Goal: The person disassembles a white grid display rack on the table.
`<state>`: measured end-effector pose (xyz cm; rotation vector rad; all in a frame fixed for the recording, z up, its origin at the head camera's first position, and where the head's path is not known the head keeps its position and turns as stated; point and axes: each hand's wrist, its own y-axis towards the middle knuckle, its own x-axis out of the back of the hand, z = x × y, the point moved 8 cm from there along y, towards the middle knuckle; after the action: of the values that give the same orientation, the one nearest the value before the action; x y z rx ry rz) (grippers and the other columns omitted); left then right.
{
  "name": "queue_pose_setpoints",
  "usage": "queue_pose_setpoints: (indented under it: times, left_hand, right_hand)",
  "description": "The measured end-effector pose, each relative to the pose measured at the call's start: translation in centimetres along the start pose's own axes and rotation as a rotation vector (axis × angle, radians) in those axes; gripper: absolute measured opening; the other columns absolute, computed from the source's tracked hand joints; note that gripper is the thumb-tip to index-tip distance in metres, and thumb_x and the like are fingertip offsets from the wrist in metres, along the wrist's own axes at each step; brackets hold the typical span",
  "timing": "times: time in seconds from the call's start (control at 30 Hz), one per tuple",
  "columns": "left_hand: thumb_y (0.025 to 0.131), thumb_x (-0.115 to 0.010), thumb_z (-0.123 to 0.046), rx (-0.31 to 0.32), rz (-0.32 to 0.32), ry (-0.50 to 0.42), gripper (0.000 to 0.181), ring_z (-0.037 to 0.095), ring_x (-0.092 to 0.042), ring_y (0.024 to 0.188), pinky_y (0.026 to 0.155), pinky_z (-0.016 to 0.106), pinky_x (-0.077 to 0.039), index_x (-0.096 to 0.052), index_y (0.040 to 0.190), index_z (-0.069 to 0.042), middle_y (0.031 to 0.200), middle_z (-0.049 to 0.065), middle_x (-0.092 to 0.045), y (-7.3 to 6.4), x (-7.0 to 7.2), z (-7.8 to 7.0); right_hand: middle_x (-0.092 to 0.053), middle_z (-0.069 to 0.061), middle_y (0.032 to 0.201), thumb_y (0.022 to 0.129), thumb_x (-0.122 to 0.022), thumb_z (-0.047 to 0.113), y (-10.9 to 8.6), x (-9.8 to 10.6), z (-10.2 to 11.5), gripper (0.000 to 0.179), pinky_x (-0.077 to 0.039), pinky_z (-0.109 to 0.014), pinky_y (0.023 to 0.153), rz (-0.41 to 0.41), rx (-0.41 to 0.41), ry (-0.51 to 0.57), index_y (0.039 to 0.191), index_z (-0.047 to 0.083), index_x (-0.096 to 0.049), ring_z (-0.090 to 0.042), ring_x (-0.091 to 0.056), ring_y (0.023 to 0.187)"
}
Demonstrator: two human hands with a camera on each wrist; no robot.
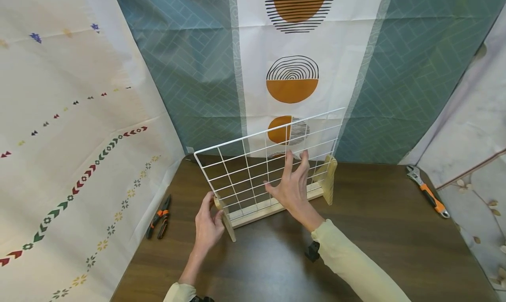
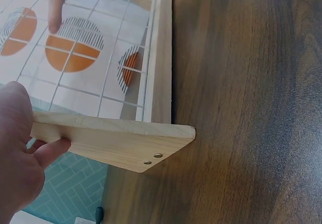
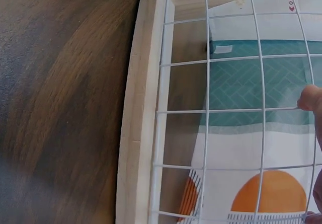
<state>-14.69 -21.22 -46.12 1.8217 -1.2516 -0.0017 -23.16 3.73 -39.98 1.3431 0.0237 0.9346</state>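
Observation:
A white wire grid (image 1: 257, 134) stands tilted in a light wooden frame on the table. The frame has a bottom bar (image 1: 257, 215), a left side panel (image 2: 110, 136) and a right side panel (image 1: 329, 185). My left hand (image 1: 207, 227) grips the left panel near its upper end, thumb and fingers on either side of it. Two screw heads (image 2: 158, 155) show low on that panel's outer face. My right hand (image 1: 293, 190) is in front of the grid, fingers spread and bent, with a fingertip (image 3: 308, 97) right at a wire in the right wrist view.
Pliers (image 1: 153, 225) with black and orange handles lie at the left of the brown table (image 1: 367, 240). An adjustable wrench (image 1: 432, 197) with an orange handle lies at the far right. Patterned cloths (image 1: 189, 64) hang behind and on both sides.

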Motion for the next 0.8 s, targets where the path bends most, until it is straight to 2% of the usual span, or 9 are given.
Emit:
queue_pose_setpoints:
  times: [0.17, 0.4, 0.63, 0.8]
  left_hand:
    - [0.072, -0.065, 0.024, 0.014, 0.004, 0.005, 0.069, 0.038, -0.065, 0.109, 0.065, 0.042, -0.057, -0.050, 0.135, 0.001, 0.113, 0.019, -0.062, 0.2, 0.0, 0.1]
    - [0.070, -0.064, 0.026, -0.004, -0.004, 0.001, 0.069, 0.039, -0.065, 0.107, 0.075, 0.051, -0.055, -0.050, 0.134, 0.002, 0.111, 0.019, -0.063, 0.1, 0.0, 0.2]
    - [0.069, -0.063, 0.026, 0.000, -0.008, -0.001, 0.073, 0.035, -0.065, 0.109, 0.070, 0.044, -0.057, -0.051, 0.135, -0.001, 0.114, 0.018, -0.064, 0.0, 0.0, 0.2]
    - [0.069, -0.064, 0.026, 0.000, -0.004, -0.004, 0.073, 0.033, -0.065, 0.109, 0.072, 0.044, -0.056, -0.052, 0.134, -0.003, 0.114, 0.017, -0.064, 0.0, 0.0, 0.1]
  right_hand:
    - [-0.009, -0.036, 0.149, 0.056, -0.095, 0.038, 1.8, 1.1, 0.6, 0.123, -0.041, -0.063, 0.098, -0.010, 0.008, 0.026, 0.149, 0.003, -0.024, -0.053, -0.032, 0.129]
    - [-0.011, -0.038, 0.149, 0.057, -0.094, 0.039, 3.4, 2.0, 1.4, 0.124, -0.042, -0.062, 0.097, 0.011, 0.026, 0.022, 0.152, 0.007, -0.021, -0.053, -0.033, 0.128]
    - [-0.007, -0.037, 0.151, 0.060, -0.092, 0.040, 4.4, 2.6, 1.3, 0.122, -0.039, -0.062, 0.101, 0.002, 0.025, 0.014, 0.151, 0.004, -0.021, -0.052, -0.032, 0.130]
    - [-0.009, -0.037, 0.150, 0.059, -0.093, 0.039, 5.1, 3.1, 1.7, 0.122, -0.041, -0.062, 0.099, -0.017, 0.042, 0.029, 0.151, 0.004, -0.021, -0.053, -0.034, 0.127]
